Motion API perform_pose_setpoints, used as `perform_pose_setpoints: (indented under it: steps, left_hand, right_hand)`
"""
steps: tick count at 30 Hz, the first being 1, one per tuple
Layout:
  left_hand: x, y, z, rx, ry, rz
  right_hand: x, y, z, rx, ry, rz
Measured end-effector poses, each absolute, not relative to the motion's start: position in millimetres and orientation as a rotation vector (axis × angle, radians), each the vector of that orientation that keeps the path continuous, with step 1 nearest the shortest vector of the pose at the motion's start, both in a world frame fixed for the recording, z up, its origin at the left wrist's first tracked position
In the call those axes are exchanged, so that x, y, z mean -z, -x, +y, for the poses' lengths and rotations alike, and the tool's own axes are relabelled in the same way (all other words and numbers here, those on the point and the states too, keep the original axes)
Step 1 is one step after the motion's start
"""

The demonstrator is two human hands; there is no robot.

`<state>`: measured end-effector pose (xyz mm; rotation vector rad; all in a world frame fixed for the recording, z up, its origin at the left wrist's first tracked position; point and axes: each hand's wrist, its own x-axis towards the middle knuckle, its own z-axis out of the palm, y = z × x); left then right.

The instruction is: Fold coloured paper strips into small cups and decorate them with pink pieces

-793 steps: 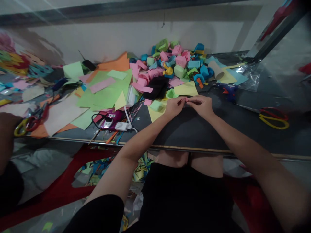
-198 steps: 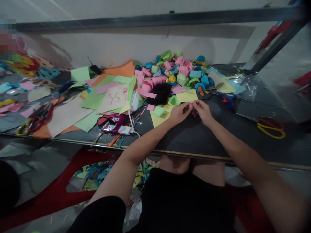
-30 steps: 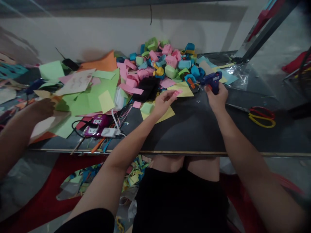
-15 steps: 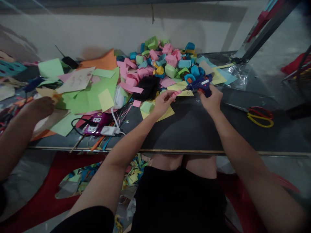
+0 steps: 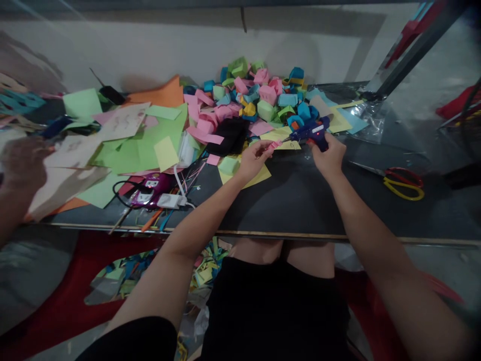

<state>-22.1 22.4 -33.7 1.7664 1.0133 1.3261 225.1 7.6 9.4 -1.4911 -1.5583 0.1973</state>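
Between the fingertips of my left hand (image 5: pixel 254 161) is a small pink paper piece (image 5: pixel 275 145). My right hand (image 5: pixel 329 154) is wrapped round the grip of a dark blue glue gun (image 5: pixel 311 131), its nozzle pointing left, close to the pink piece. I cannot tell whether nozzle and paper touch. Under my left hand lies a yellow sheet (image 5: pixel 259 175), with a pale green folded paper piece (image 5: pixel 229 165) beside my wrist. Behind both hands rises a heap of folded paper pieces (image 5: pixel 266 94) in pink, green, blue and yellow.
Scissors (image 5: pixel 404 183) with red and yellow handles lie at the right. A purple power strip (image 5: pixel 154 188) with cables sits left of my forearm, near green sheets (image 5: pixel 128 153). A dark pouch-like thing (image 5: pixel 227 136) lies behind my left hand. Another person's hand (image 5: pixel 24 163) is blurred at far left.
The other person's hand has moved left. My hands keep nearly the same pose, still with the pink paper piece and the glue gun. The view has shifted slightly.
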Motion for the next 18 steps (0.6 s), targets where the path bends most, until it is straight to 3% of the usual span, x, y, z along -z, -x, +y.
perform_pose_setpoints:
  steps: [11,18]
  left_hand:
    - [37,22,23,-1.343,-1.726,1.002]
    - [29,41,37,-1.546,-1.744,1.083]
  right_hand:
    - [-9,-225,7,-0.158,1.484,-1.575]
    - [-13,-249,18,-0.045,1.826,-1.276]
